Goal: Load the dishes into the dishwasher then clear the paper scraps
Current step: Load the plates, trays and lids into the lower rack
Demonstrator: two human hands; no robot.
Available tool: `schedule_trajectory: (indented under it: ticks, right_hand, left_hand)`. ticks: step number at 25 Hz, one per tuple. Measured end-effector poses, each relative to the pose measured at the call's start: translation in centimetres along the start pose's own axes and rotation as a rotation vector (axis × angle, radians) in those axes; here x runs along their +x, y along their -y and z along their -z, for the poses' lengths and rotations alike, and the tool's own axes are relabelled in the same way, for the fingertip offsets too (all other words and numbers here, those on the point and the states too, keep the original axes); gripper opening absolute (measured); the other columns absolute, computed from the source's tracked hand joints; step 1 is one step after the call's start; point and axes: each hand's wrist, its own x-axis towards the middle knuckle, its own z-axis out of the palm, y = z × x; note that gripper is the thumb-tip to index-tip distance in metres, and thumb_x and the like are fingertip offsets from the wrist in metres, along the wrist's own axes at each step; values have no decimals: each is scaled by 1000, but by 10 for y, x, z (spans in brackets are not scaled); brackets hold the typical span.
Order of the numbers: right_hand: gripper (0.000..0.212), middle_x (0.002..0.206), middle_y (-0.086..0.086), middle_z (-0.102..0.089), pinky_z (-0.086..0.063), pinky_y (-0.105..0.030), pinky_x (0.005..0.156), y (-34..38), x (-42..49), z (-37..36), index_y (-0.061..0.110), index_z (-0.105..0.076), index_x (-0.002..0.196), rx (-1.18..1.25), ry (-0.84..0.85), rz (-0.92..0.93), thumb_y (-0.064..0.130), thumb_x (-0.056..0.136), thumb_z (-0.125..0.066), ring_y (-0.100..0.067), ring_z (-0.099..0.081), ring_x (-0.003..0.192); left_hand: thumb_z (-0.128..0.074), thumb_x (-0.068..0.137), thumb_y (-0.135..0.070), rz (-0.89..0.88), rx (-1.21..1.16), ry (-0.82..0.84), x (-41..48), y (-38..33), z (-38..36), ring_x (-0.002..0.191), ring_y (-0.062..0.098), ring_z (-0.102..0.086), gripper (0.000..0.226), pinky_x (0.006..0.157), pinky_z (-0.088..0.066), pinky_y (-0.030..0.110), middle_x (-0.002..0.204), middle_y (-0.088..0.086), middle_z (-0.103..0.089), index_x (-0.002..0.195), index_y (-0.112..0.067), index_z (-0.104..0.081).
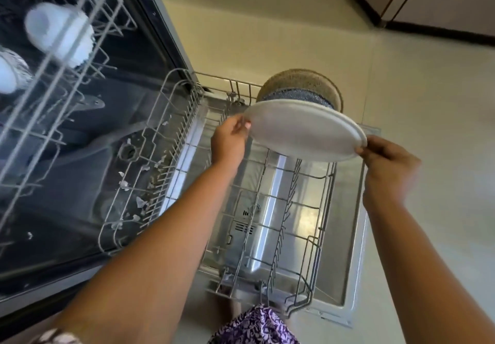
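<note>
A white plate (302, 131) hangs tilted over the far end of the pulled-out lower rack (270, 199). My left hand (230, 140) pinches its left rim and my right hand (388, 166) pinches its right rim. Behind the plate stand a grey speckled plate (297, 94) and a brown speckled plate (297, 79) upright in the rack. Torn paper scraps (139, 201) lie scattered on the dark dishwasher floor (80, 161) to the left of the rack.
The upper rack (67, 48) sticks out at the top left and holds white cups (59, 32). The open steel door (345, 284) lies flat under the lower rack. Beige floor tiles (428, 102) surround it, with cabinet bases (442, 3) at the top right.
</note>
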Motion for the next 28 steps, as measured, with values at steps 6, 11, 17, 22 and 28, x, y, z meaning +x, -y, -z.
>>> schedule_trajectory:
  ticks: [6,11,17,22,28]
  right_hand:
    - [34,63,18,-67,-49,-15,67,-25,25,-13,16,-73,89,-27,41,21,-10,67,-68,1,-62,69]
    - [34,85,-1,-70,-53,-24,81,-33,30,-29,22,-71,93,-125,99,54,-3,69,-71,-14,-66,83]
    - [34,83,5,-67,-45,-1,69,-32,25,-42,22,-70,95,-212,112,83,-4,72,-69,19,-55,62]
    - [36,82,2,-69,-53,-17,75,-28,22,-36,24,-70,92,-214,59,138,-4,70,-68,-4,-63,77]
    - [34,84,3,-69,-45,-5,66,-23,39,-34,19,-73,94,-308,47,182,-2,68,-67,8,-58,68]
  left_hand:
    - [-52,93,-16,25,30,-3,26,20,-21,106,24,-59,23,94,-49,48,102,-6,-63,114,-18,-62]
    - [-54,93,-16,44,14,-52,36,28,-22,105,24,-59,26,94,-49,46,103,-5,-63,119,-19,-59]
    - [-56,92,-17,60,13,-83,48,33,-14,105,22,-59,27,95,-49,45,101,-6,-63,118,-19,-61]
    - [-57,92,-17,-20,-54,-121,43,38,-10,108,18,-59,27,96,-50,42,108,-4,-65,118,-19,-62]
    - [-56,92,-21,-51,-2,-90,41,53,-17,104,23,-61,23,90,-52,46,104,-3,-65,114,-20,-63]
